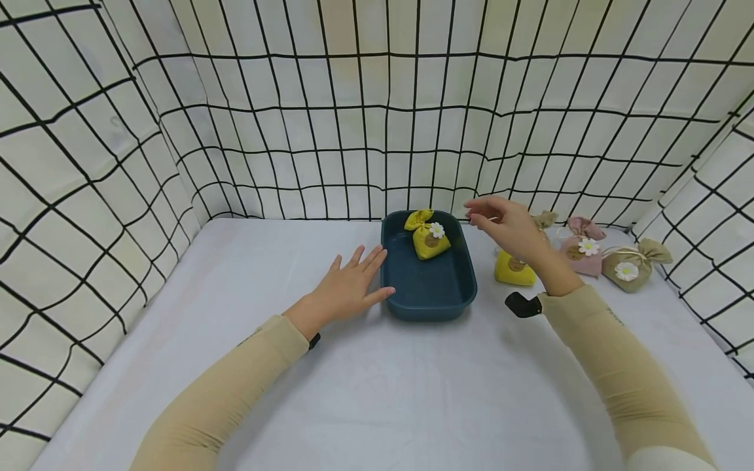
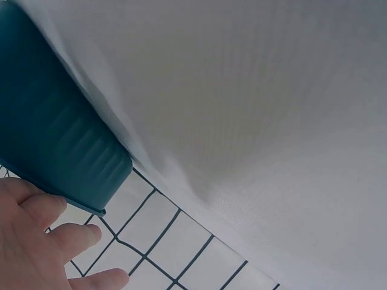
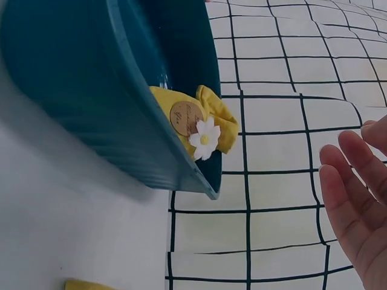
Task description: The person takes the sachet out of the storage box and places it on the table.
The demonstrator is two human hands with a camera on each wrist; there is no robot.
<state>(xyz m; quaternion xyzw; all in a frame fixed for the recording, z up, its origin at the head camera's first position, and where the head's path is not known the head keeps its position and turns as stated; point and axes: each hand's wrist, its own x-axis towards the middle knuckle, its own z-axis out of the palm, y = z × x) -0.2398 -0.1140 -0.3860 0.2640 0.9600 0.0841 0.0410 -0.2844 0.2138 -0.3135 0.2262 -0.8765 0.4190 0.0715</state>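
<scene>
A dark teal plastic box [image 1: 432, 288] stands on the white surface, with a yellow drawstring pouch [image 1: 429, 243] lying in its far part. The pouch carries a white daisy [image 3: 205, 139] and a round brown label. My left hand [image 1: 350, 288] has its fingers spread, fingertips and thumb at the box's left rim. To the right of the box, my right hand [image 1: 509, 226] hovers with loosely bent fingers and nothing in them. Beneath that hand lies another yellow pouch [image 1: 511, 269], partly hidden by the wrist.
At the right lie a pink pouch [image 1: 580, 252] and an olive-tan pouch [image 1: 633, 267], both with daisies. Another tan pouch top [image 1: 544, 219] shows behind my right hand. White walls with a black grid [image 1: 353, 131] enclose the back and sides of the surface.
</scene>
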